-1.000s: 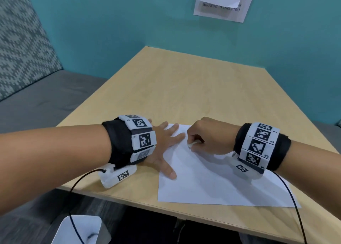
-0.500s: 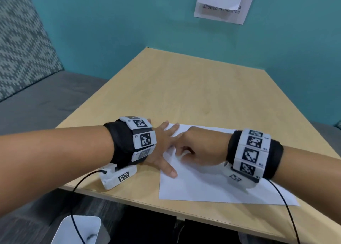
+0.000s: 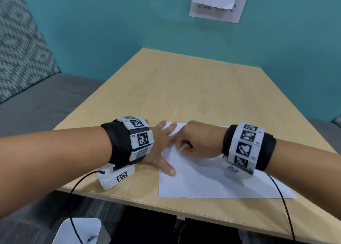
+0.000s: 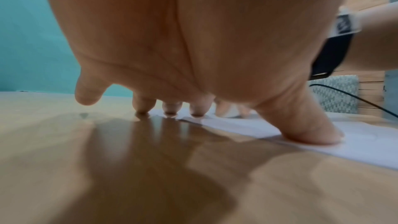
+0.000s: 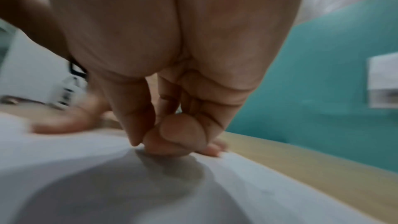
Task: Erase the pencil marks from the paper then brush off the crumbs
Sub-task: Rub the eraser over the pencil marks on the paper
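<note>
A white sheet of paper (image 3: 212, 181) lies near the front edge of the wooden table (image 3: 184, 88). My left hand (image 3: 160, 146) presses flat on the sheet's left edge with fingers spread; its thumb (image 4: 312, 132) and fingertips touch the paper (image 4: 366, 146). My right hand (image 3: 195, 142) is curled over the sheet's top left part, close to the left fingers. It pinches a small white eraser (image 3: 184, 148), also glimpsed in the left wrist view (image 4: 232, 112). In the right wrist view the curled fingers (image 5: 172, 134) hide the eraser against the paper (image 5: 107, 176). No pencil marks or crumbs can be made out.
A grey bench (image 3: 36, 100) with a patterned cushion runs along the table's left. The teal wall behind carries a notice (image 3: 217, 2). A white object (image 3: 79, 230) sits below the table's front edge, and black cables hang from both wrists.
My right hand has slid left across the top of the paper, up to the left hand's fingers. The left hand has stayed in place.
</note>
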The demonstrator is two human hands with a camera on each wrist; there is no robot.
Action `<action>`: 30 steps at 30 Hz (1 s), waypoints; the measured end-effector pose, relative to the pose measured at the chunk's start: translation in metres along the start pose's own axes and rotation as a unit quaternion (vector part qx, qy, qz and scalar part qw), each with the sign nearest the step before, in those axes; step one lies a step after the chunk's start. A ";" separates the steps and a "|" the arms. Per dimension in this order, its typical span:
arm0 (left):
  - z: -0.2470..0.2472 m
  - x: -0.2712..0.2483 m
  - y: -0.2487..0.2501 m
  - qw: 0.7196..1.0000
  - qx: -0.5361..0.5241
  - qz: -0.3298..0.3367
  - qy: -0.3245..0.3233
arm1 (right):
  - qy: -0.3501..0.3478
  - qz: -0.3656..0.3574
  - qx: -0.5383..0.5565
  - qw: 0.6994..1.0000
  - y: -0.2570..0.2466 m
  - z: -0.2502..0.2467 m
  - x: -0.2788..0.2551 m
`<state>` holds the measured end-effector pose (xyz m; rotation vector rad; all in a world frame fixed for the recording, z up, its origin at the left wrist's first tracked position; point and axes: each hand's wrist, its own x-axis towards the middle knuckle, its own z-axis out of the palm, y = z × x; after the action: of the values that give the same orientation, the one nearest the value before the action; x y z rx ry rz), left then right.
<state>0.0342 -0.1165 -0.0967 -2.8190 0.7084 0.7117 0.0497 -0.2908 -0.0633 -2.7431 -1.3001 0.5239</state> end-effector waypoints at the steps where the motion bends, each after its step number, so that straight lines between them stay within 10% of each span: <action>1: 0.000 0.000 0.001 1.000 -0.001 0.004 0.004 | -0.025 -0.025 0.012 0.999 -0.011 0.005 -0.004; 30: -0.001 0.001 -0.001 1.000 0.008 -0.008 -0.012 | -0.030 -0.015 0.033 0.999 -0.008 0.014 -0.030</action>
<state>0.0356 -0.1166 -0.0967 -2.7942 0.6832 0.7318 0.0215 -0.3092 -0.0669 -2.6697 -1.3102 0.6409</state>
